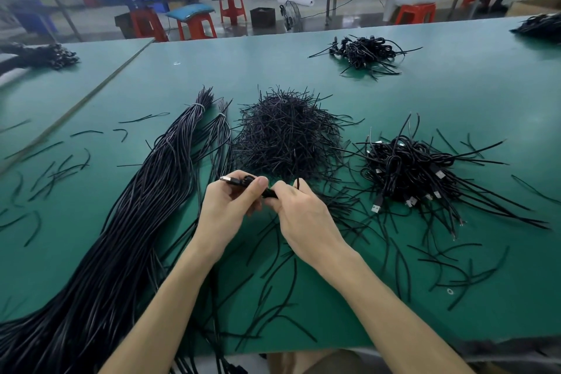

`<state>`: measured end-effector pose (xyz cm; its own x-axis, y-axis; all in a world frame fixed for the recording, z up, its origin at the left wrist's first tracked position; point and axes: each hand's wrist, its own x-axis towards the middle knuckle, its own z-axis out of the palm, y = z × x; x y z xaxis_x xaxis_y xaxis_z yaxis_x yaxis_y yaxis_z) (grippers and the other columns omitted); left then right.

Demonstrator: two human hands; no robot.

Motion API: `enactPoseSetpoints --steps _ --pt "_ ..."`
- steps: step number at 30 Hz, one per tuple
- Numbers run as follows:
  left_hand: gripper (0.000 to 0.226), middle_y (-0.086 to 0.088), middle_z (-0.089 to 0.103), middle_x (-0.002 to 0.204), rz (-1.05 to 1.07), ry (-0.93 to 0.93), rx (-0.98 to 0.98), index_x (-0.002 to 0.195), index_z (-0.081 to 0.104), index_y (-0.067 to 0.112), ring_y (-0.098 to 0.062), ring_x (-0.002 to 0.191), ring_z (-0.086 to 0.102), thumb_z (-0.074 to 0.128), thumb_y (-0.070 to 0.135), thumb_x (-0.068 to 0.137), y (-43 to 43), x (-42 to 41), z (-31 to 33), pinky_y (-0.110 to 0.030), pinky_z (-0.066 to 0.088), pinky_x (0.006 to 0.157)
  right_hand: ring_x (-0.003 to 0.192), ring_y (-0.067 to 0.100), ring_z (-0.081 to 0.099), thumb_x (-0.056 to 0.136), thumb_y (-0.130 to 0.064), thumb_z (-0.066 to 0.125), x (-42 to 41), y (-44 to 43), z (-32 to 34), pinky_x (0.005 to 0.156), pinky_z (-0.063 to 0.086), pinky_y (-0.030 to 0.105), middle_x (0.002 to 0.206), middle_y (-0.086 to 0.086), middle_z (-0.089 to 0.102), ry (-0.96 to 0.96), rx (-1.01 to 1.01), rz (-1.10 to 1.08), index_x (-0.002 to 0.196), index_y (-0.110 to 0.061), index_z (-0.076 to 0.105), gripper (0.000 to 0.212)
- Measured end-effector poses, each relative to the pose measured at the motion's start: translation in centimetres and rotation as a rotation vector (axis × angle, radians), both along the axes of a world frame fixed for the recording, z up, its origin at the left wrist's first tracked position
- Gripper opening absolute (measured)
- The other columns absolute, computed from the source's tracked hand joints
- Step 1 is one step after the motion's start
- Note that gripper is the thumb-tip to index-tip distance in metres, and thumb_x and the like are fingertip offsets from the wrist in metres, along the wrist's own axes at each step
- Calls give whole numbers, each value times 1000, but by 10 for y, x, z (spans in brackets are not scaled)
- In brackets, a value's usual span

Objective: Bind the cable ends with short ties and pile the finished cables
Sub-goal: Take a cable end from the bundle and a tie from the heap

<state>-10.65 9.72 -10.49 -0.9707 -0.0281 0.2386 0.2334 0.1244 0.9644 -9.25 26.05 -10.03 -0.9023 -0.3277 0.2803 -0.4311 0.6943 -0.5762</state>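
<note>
Between left hand (226,206) and right hand (303,215), grips tight on one cable (239,181), mostly hidden.

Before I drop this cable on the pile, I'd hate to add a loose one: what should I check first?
1. Cable held: ok; the left hand grips the cable and the right hand pinches it.
2. Is the tie closed: cannot tell; fingers hide it.
3. Plug free: ok; the plug sticks out past the left fingers.
4. Pile in reach: probably ok; the pile lies just right of the hands.
5. Stock for the next one: ok; the heap sits straight ahead.
6. More cables: ok; the bundle lies at left.
</note>
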Motion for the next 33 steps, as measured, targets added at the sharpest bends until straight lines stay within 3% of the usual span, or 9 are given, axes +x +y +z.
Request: enactPoseSetpoints --steps 3,7,9,12,17,23,27,31,33 --pt "20 -4 66 64 5 -8 10 83 72 18 -14 59 57 72 33 95 0 0 0 -21 47 58 94 29 50 109 -28 43 -1 0 -1 114 35 39 82 -6 50 36 6 -8 92 -17 43 19" --pt "26 -9 66 66 -6 -16 32 84 71 12 -19 60 55 74 36 93 -1 0 3 -25 47 58 92 16 41 107 -23 48 -1 1 -2 103 41 38 95 0 65 89 -49 -41 103 -12 56 14" --pt "30 -15 68 70 -19 -22 59 86 70 7 -23 62 56 74 37 92 -1 1 5 -28 47 59 96 21 45 106 -18 49 -2 1 -1 95 45 39 101 2 66 133 -60 -67 112 -10 60 15" --pt "28 -20 70 75 -81 -50 101 87 70 3 -23 66 62 73 29 95 1 4 8 -28 51 61 93 26 46 103 -12 52 -2 2 -1 86 49 42 97 1 62 198 -70 -124 112 -10 63 14" --pt "18 -20 73 78 -107 -42 89 86 76 5 -26 67 70 73 21 95 3 6 11 -29 56 62 94 26 45 96 6 56 0 2 -1 88 51 43 94 -1 60 223 -13 -191 110 -12 65 25" --pt "12 -7 78 83 -78 69 -90 101 82 17 -27 72 71 75 22 93 4 6 11 -29 59 67 97 28 46 95 9 55 1 0 -1 95 46 41 91 0 57 281 45 -291 109 -14 64 28" --pt "14 -3 77 77 -89 70 -167 105 82 21 -17 64 68 75 23 93 1 6 6 -26 56 64 97 26 44 89 12 59 -1 0 -3 86 45 34 91 -2 56 278 76 -320 106 -17 62 34" --pt "18 9 72 85 -24 189 -436 111 79 17 -8 68 63 66 20 99 5 7 3 -18 48 65 94 22 41 85 13 65 -4 -1 -6 88 50 39 89 -1 59 306 86 -327 103 -15 64 33" --pt "26 7 63 93 -27 231 -640 115 73 10 -10 77 60 52 22 106 10 9 3 -28 50 71 92 19 37 81 14 70 -6 -1 -8 91 52 40 87 0 61 341 85 -338 101 -14 65 35"
